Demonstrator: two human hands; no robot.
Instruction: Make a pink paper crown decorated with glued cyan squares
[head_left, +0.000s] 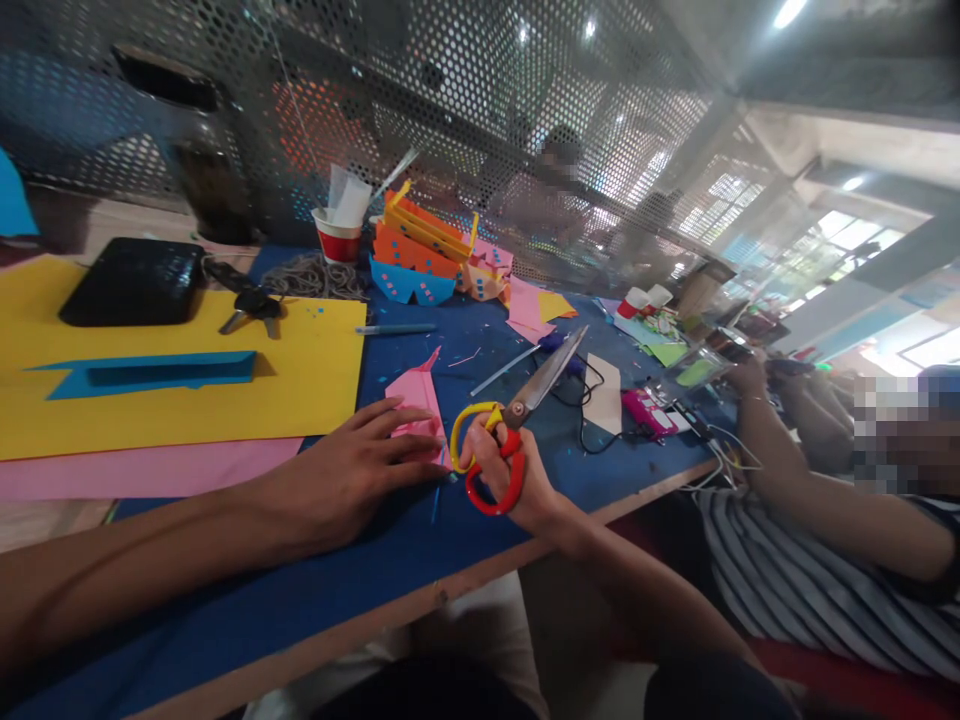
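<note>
My left hand lies flat on the blue table, fingers stretched out over the near end of a folded pink paper piece. Just to its right, my right hand grips a pair of scissors by their yellow and red handles. The steel blades point up and to the right, closed, over the table. The scissor handles sit a few centimetres from the pink piece.
A yellow sheet with a blue folded strip lies left, over a pink sheet. Behind stand a red cup, coloured paper models, keys and a black case. A person in a striped shirt sits at right.
</note>
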